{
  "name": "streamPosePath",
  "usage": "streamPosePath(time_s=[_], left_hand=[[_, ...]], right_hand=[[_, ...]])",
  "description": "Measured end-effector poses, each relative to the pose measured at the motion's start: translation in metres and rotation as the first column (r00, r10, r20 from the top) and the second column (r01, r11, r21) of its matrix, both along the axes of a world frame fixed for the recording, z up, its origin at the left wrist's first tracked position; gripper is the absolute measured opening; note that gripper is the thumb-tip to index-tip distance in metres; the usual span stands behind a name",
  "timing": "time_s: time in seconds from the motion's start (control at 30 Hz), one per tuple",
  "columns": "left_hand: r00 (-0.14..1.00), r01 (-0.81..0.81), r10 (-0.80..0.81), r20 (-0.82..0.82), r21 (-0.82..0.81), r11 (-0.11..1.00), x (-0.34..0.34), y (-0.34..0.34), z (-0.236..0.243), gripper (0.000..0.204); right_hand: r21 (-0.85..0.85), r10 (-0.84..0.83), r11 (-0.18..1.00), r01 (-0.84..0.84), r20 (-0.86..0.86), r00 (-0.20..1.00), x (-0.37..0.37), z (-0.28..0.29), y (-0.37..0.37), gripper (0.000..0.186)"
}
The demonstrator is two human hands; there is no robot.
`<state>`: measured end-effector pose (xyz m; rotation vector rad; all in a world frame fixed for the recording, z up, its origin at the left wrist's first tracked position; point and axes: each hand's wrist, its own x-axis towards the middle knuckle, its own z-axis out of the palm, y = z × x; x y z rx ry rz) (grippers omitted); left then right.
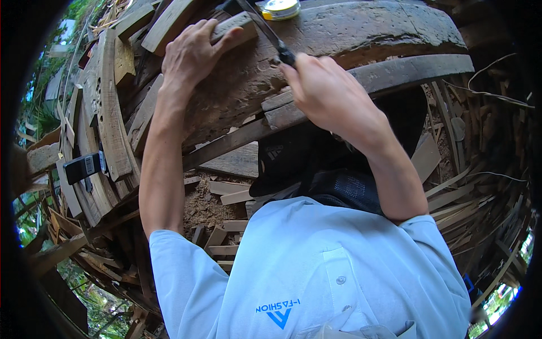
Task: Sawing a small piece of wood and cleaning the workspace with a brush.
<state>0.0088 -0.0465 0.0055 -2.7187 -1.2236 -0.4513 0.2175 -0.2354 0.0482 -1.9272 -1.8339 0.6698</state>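
Observation:
My left hand (191, 56) lies over a short wood block (240, 29) near the top of the view. Its thumb stretches along the block's near side and its fingers are bent over the far side. In my closed right hand (333, 93) is the dark handle of a knife-like tool (262, 25). The tool's long narrow blade slants up and left, close to the block's right end, and its tip runs out of view. Beneath both hands is a thick, worn wooden beam (361, 34). A round yellow-and-clear tape measure (280, 8) rests on the beam beyond the blade.
A curved plank (412, 72) runs along the beam's near edge. Wood offcuts (107, 107) are heaped at left, with a black rectangular device (82, 168) on them. Thin wood strips (480, 209) pile up at right. Scraps and sawdust (206, 212) cover the ground below.

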Motion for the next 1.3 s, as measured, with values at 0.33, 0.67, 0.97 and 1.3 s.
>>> streamPosePath(time_s=[0.33, 0.67, 0.97, 1.3], left_hand=[[0.998, 0.001, -0.003, -0.056, -0.031, 1.0, 0.002, -0.012, 0.004, 0.076], [0.998, 0.059, -0.058, -0.021, 0.077, 0.995, 0.001, -0.024, -0.001, 0.074], [0.995, -0.078, 0.077, -0.06, -0.006, 0.997, 0.0, -0.019, 0.002, 0.08], [1.0, 0.019, -0.019, -0.008, 0.041, 0.999, -0.002, -0.017, -0.005, 0.08]], right_hand=[[-0.073, -0.063, 0.996, 0.058, -0.073, 0.995, -0.013, 0.004, 0.007, 0.039], [-0.116, -0.086, 0.991, 0.074, -0.101, 0.991, -0.012, -0.002, 0.003, 0.039], [0.267, 0.024, 0.964, -0.008, -0.055, 0.998, -0.011, -0.023, -0.001, 0.032], [0.092, -0.019, 0.995, 0.029, -0.112, 0.994, -0.006, -0.025, 0.01, 0.039]])
